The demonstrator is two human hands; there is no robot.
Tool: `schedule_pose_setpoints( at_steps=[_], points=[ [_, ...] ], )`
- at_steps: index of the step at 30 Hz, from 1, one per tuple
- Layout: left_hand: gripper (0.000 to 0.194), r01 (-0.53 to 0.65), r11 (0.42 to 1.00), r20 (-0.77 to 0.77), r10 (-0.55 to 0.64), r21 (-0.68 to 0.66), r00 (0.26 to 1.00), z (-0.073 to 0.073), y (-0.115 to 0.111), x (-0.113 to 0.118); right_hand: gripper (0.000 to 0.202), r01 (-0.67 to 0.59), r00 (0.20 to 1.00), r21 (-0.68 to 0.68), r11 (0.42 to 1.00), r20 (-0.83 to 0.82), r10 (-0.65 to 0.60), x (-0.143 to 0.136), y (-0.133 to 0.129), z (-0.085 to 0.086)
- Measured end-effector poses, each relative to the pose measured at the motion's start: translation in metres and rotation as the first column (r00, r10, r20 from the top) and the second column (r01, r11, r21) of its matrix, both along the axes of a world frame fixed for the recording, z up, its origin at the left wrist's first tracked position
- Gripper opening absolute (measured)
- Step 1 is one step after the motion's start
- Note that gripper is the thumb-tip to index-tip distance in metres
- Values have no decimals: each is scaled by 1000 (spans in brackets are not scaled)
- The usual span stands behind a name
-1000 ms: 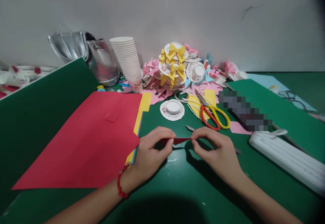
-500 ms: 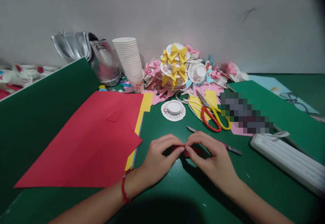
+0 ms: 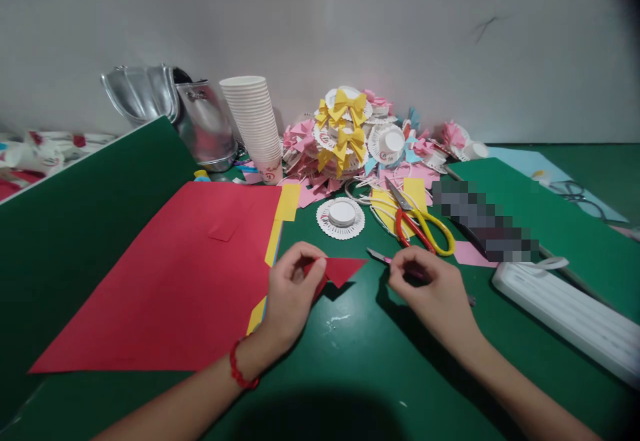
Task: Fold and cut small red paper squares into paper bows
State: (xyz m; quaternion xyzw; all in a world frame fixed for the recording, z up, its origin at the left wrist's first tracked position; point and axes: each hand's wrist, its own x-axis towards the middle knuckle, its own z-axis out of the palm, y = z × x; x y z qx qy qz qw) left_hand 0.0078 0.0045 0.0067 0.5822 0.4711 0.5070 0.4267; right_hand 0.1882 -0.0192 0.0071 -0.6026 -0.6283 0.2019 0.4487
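Observation:
Between its thumb and fingers my left hand point(image 3: 295, 291) pinches a folded piece of red paper point(image 3: 345, 269), whose pointed end sticks out to the right. My right hand point(image 3: 430, 284) is apart from the paper, its thumb and index finger pressed together over a thin craft knife point(image 3: 379, 255); whether anything is between the fingertips is hidden. Behind the hands lies a white fringed paper disc with a cup base point(image 3: 342, 214). Scissors with red and yellow handles point(image 3: 435, 231) rest behind my right hand.
Large red sheets point(image 3: 150, 281) lie at left over yellow ones. At the back stand a silver bag point(image 3: 205, 121), stacked paper cups point(image 3: 253, 117) and a pile of cup crafts with bows point(image 3: 350, 127). A white ridged object point(image 3: 565, 321) lies at right.
The hands have moved apart. My right hand has let go of the red paper and moved right; my left hand has shifted left and up with it.

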Motion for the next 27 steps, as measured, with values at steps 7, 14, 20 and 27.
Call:
schedule_pose_setpoints(
  at_steps=[7,14,20,27],
  points=[
    [8,266,885,209,-197,-383,958,3,1,5,29,-335,942,87,938,67,330,-5,-6,2],
    [12,316,855,276,-214,-411,937,1,0,5,20,-380,925,73,922,23,380,-4,-6,0],
    [30,373,849,364,-235,-375,901,1,0,0,12,-266,964,21,964,23,265,-5,-5,2],
    [26,384,851,415,-223,-359,882,-1,-2,2,5,-75,995,3,997,-64,75,-6,-4,-2]
  ],
)
